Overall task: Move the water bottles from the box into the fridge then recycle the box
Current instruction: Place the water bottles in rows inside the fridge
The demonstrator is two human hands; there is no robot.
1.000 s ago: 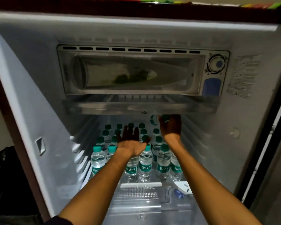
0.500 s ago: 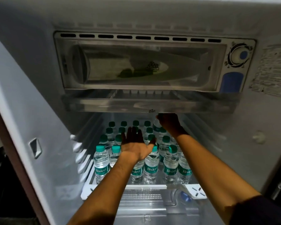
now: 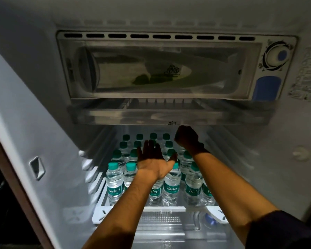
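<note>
Inside fridge (image 3: 34, 108): left hand (image 3: 153, 159) flat over bottles (image 3: 171, 184).

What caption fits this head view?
Left hand held open over Bisleri water bottles on the fridge shelf; right hand reaches deep.

"Bisleri" reads in white on the teal labels of the front-row water bottles (image 3: 115, 184).

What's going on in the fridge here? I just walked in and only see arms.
A person is stocking water bottles on a fridge shelf. The left hand hovers flat and open over the rows. The right hand reaches to the back right, fingers curled; what it holds is hidden. The box is out of view.
</note>
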